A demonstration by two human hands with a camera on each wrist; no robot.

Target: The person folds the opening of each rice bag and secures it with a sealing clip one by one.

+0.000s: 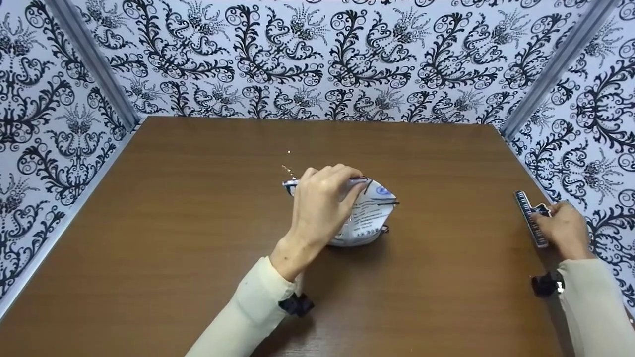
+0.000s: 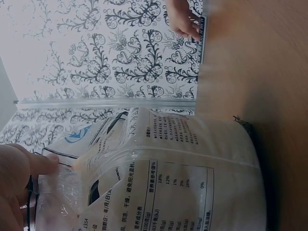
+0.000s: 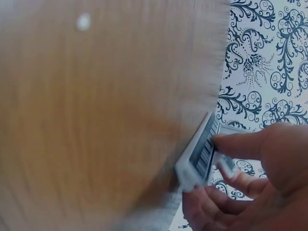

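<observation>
Patterned walls (image 1: pixel 317 59) surround the desk (image 1: pixel 149 248); near its right edge the right hand (image 1: pixel 567 229) pinches a striped clip (image 1: pixel 530 219); mid-desk, the left hand (image 1: pixel 323 201) pinches a bag (image 1: pixel 369 218) by its top, likely holding it closed.

Brown wood-grain table (image 1: pixel 198 218); white walls (image 1: pixel 327 54) (black-scrolled).

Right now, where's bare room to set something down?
Bare wooden tabletop lies between left sleeve and left wall, and between the printed plastic bag and piano-key-patterned strip. Crowded: the middle, where the left hand pinches the bag, and right edge, where the right hand grips the strip.
</observation>
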